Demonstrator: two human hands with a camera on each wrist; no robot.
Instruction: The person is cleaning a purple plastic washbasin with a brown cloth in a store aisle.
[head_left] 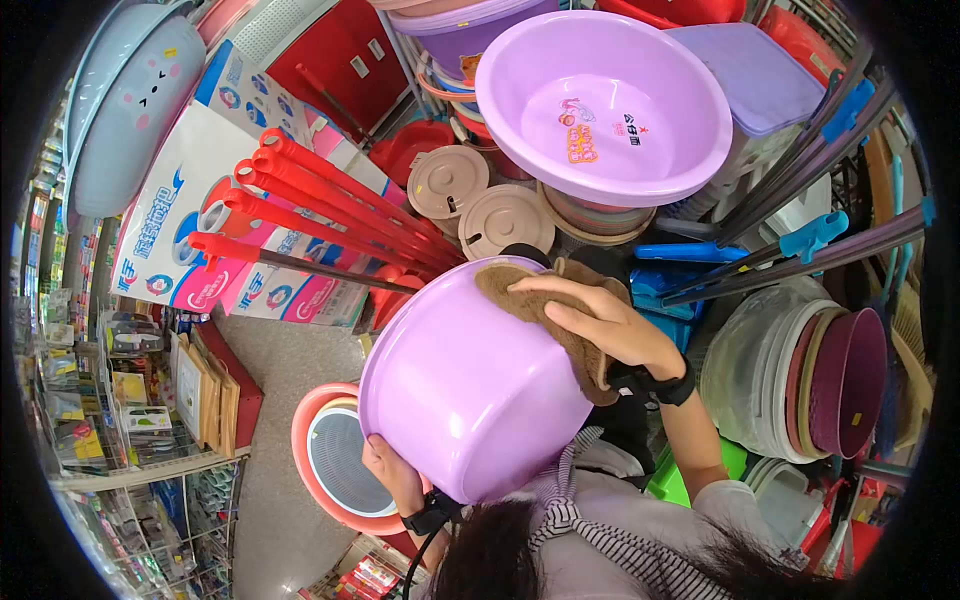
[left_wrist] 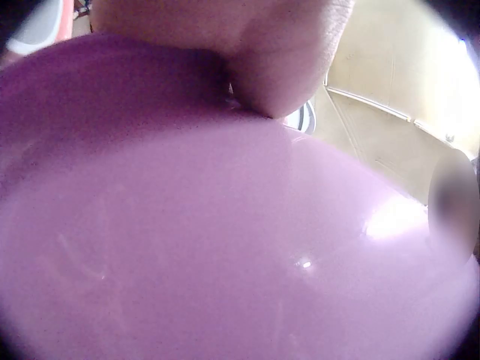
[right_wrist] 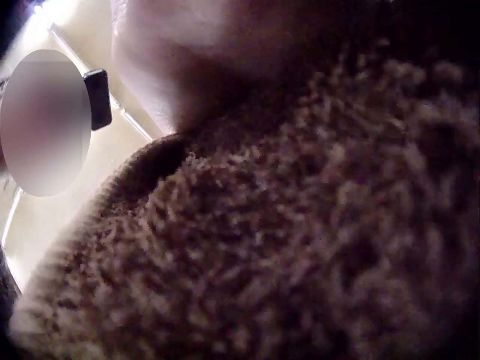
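Note:
A glossy light-purple plastic basin [head_left: 470,375] is held tilted in front of the body, its outer side and base facing up. At its lower-left rim, the left hand [head_left: 392,475] grips the edge; in the left wrist view, part of that hand [left_wrist: 277,75] lies against the purple wall, and the other fingers are hidden. A brown fluffy cloth [head_left: 505,290] lies over the basin's upper-right part. The right hand [head_left: 620,325] presses on it with its visible fingers extended. Cloth pile [right_wrist: 300,247] fills most of the right wrist view beneath that hand.
Another purple basin [head_left: 690,130] with printed stickers sits on a stack ahead. Red mop poles [head_left: 330,215] lean at the left before printed cartons [head_left: 165,235]. Beige lids [head_left: 505,222] lie beyond the held basin. Nested tubs [head_left: 845,385] stand right; a pink basin [head_left: 310,480] is lower left.

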